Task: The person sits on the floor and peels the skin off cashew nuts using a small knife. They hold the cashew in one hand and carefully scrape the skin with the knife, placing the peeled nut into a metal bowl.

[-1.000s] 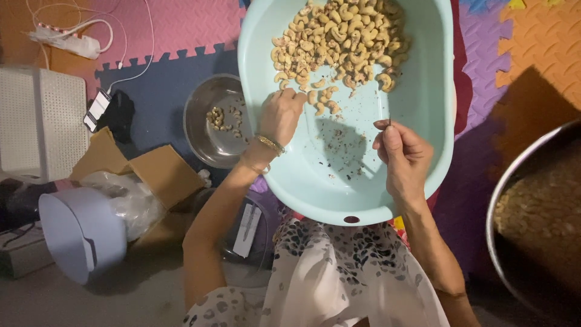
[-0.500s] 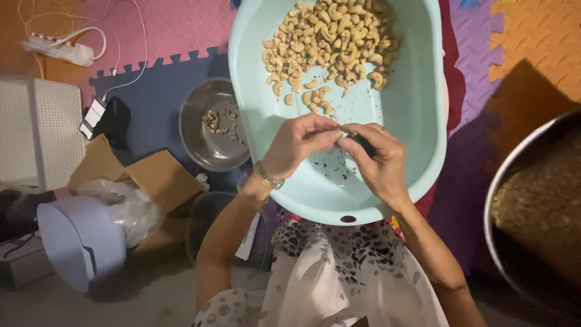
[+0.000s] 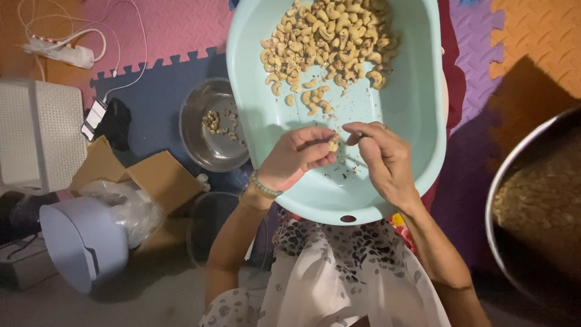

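We are pinching one cashew (image 3: 333,144) in our left hand (image 3: 301,155) over the basin's (image 3: 417,121) near edge; our right hand (image 3: 381,158), fingers narrowed, is touching it from the right.

A basin (image 3: 417,121) is resting on the person's lap, under both hands. A heap of nuts (image 3: 330,36) is lying in it beyond the hands. The left hand (image 3: 299,154) and right hand (image 3: 378,154) are meeting over a single nut (image 3: 333,144). A metal bowl (image 3: 212,124) is sitting left of the left hand; a large pan (image 3: 532,212) is standing right of the right hand.
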